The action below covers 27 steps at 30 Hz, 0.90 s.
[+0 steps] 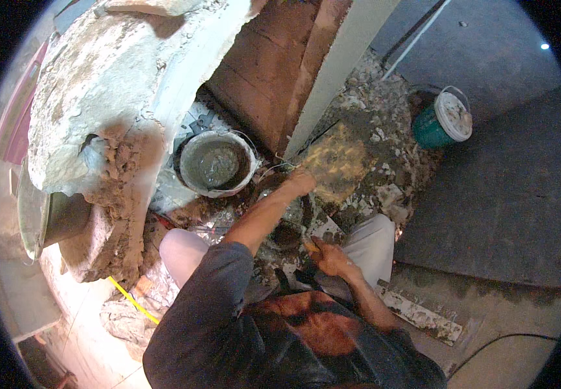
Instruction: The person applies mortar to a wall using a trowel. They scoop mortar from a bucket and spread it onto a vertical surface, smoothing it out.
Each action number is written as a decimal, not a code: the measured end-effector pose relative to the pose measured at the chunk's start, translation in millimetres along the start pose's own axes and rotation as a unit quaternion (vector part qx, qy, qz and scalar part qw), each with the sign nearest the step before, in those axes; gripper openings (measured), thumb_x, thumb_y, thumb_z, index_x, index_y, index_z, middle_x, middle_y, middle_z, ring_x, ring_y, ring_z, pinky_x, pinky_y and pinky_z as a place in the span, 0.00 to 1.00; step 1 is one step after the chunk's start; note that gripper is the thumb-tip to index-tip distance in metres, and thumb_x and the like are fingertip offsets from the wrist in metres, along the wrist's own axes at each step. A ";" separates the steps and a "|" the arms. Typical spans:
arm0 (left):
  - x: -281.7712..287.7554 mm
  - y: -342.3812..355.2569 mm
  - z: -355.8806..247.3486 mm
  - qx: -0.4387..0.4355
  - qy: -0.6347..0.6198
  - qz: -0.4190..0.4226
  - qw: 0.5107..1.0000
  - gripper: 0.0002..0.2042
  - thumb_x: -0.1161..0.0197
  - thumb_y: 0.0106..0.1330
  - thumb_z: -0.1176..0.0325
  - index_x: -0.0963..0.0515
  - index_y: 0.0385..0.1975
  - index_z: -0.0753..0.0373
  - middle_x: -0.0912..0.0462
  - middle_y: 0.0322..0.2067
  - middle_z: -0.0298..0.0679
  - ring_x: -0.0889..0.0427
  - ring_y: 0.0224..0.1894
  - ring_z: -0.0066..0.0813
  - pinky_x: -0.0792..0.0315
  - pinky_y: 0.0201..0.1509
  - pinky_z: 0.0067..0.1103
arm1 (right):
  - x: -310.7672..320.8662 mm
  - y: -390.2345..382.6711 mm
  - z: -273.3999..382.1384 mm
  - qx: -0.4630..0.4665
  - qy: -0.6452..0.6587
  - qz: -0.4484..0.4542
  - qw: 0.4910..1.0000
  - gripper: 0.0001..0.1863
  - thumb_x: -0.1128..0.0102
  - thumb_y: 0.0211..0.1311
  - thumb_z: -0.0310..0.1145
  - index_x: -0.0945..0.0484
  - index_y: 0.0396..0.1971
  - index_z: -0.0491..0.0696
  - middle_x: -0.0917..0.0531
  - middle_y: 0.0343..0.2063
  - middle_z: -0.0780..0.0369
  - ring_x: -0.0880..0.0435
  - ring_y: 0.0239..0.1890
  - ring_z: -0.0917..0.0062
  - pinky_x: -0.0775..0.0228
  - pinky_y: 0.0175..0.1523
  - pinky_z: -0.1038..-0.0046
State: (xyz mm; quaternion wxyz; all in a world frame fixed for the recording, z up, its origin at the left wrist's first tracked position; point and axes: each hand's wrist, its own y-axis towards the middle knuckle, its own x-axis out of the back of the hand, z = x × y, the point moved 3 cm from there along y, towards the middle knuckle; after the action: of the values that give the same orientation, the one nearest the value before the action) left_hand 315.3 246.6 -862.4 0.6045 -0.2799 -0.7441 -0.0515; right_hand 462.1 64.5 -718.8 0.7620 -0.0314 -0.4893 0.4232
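Far-left rim: something pink (21,117) curves along the edge of the frame.
Broken masonry: a rough, whitish mass (99,84) fills the upper left, its lower part brown and crumbly.
Yellow strip: a narrow bright strip (131,299) slants across the lower left.
Bucket: a pail (191,159) stands left of centre with wet-looking grey mix (219,162) inside.
Left hand: near the middle of the frame, the left hand (302,182) has its fingers curled, beside thin wire (279,165); I can't tell from here what it grips, if anything.
Right hand: just below centre, the right hand (334,259) is closed around a yellowish handle (311,246); the tool's far end is too unclear to make out.
Stained board: a long, pale-spotted piece (420,313) lies lower right, by the right forearm.
Green bucket: it (428,123) sits tilted at upper right, white-rimmed, with pale lumps at the top.
Dark panel: a broad dark surface (494,201) takes up the right side.
Cable: a black line (520,335) curves through the lower right.
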 end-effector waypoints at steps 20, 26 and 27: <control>-9.6 -131.3 48.0 0.405 -0.124 -0.160 0.892 0.11 0.47 0.60 0.66 0.18 0.29 0.62 0.19 0.33 0.52 0.19 0.38 0.49 0.27 0.41 0.40 | 78.0 29.2 -5.8 -0.019 -0.097 0.026 0.995 0.18 0.52 0.57 0.36 0.29 0.46 0.44 0.20 0.32 0.46 0.21 0.37 0.50 0.31 0.42 0.53; -106.5 -175.9 41.0 0.487 -0.261 -0.188 0.812 0.12 0.48 0.60 0.66 0.21 0.37 0.63 0.20 0.34 0.55 0.21 0.39 0.56 0.28 0.40 0.40 | 80.6 40.7 6.9 0.068 -0.114 0.107 0.985 0.17 0.53 0.58 0.36 0.27 0.44 0.44 0.20 0.34 0.48 0.21 0.40 0.52 0.30 0.43 0.54; -134.2 -177.6 41.7 0.497 -0.359 -0.228 0.757 0.12 0.47 0.60 0.65 0.23 0.38 0.63 0.20 0.34 0.54 0.21 0.39 0.56 0.28 0.40 0.40 | 39.0 62.1 -30.5 0.151 -0.137 0.069 0.976 0.16 0.52 0.58 0.35 0.27 0.44 0.43 0.19 0.34 0.48 0.21 0.40 0.53 0.30 0.43 0.55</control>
State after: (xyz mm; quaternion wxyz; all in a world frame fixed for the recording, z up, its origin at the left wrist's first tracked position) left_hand 209.1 67.6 -951.5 0.3181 0.2393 -0.8691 0.2935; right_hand 453.9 141.8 -735.2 0.6523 0.1087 -0.5164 0.5441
